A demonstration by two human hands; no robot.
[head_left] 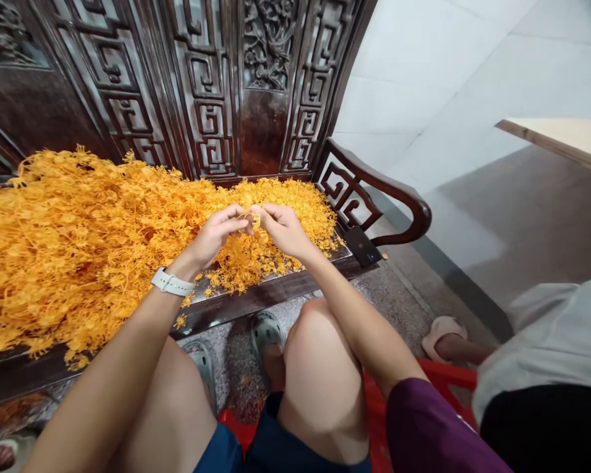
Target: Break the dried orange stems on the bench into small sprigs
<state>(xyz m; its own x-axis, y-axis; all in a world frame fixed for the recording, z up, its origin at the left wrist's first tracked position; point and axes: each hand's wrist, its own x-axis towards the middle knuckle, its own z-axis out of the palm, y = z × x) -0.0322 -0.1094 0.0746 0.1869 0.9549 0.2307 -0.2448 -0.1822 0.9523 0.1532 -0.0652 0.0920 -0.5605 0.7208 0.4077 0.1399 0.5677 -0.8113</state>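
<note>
One heap of orange, spiky, plastic-looking pieces: lies along the seat of a dark, carved wooden settee. One small orange piece, partly hidden: is pinched between the fingertips of the left hand and right hand, nearly together above the heap. One flat, black, rectangular phone: rests at the seat's right end.

Dark wooden bench: heaped orange pieces, phone (right end)
</note>
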